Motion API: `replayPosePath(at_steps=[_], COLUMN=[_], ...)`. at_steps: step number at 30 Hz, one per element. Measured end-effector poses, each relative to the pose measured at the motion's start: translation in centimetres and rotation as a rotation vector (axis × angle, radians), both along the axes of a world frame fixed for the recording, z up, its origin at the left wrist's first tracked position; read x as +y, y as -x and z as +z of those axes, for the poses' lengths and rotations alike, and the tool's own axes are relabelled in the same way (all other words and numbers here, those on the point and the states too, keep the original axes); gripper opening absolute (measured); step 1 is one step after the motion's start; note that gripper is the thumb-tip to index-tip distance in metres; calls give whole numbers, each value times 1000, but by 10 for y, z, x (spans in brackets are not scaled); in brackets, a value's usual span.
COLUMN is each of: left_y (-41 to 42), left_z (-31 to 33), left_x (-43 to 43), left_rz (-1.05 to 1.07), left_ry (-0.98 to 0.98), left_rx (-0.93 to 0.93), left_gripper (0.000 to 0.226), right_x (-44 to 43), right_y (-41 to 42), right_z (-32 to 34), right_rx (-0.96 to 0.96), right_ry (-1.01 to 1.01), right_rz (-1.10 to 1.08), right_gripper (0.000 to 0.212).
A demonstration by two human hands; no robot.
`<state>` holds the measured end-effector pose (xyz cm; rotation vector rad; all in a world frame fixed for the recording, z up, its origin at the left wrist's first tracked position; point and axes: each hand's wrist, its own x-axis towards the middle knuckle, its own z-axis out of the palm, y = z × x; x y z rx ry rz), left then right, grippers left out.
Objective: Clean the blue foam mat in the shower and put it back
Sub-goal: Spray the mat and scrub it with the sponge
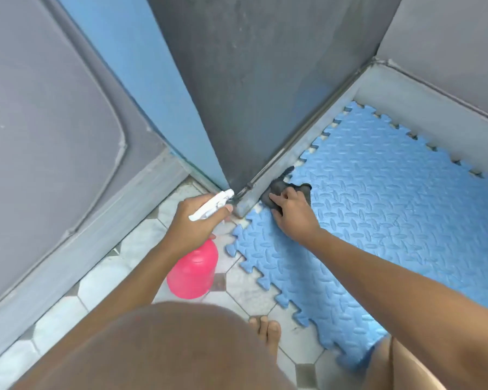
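My left hand [193,223] is curled round the white trigger head of a pink bottle [193,273], which hangs over the tiled floor [102,280] at about 7 o'clock. At centre my right hand [292,213] has its fingers [276,199] bunched into a dark cloth [276,190], pressing it on the mat [378,215] at the mat's 10 o'clock edge, against the shower curb [245,204]. The mat lies flat from 2 to 5 o'clock, part inside the shower, part on the tiles.
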<state>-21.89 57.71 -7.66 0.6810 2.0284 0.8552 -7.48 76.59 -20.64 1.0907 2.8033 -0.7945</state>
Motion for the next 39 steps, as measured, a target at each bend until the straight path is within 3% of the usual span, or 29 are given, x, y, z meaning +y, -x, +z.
replayPosePath(at_steps=[2,3,9,15,19,22,25,29,30,32,34,39], left_y=[42,61,92,99,91,89,81,56,48,31,15,-9], left_z=[5,7,-5,-22,-28,-30,-27,-42,-46,-51,-57,-48], left_x=[-6,-5,0,-1,-8,-11,-13,-25,-30,-39,-46,-22], left_rz=[99,124,317,449,427,409,458,546,579,619,539,6], left_ry=[-89,-134,-365,-438,-436,-416,-367,-59,-1,-12,-104,-260], left_rx=[86,154,352,466,543,520,378,497,545,609,576,467], left_gripper=[38,29,14,15,15,38,60,94,92,63,36,25], right_x=[-11,-13,-11,-11,-12,-10,-11,-11,-10,-10,-9,-5], right_y=[4,5,7,7,8,7,7,6,6,6,7,5], right_z=[0,0,-2,-1,-2,-4,-5,-5,-4,-3,-3,4], right_rx=[-17,-22,-32,-30,-18,-16,-28,-22,-20,-11,-3,-24], right_ry=[0,6,34,36,36,35,35,51,55,59,59,120], right_rz=[33,35,33,22,24,30,33,22,23,25,24,55], right_gripper=[42,43,48,50,50,49,50,51,51,51,51,46])
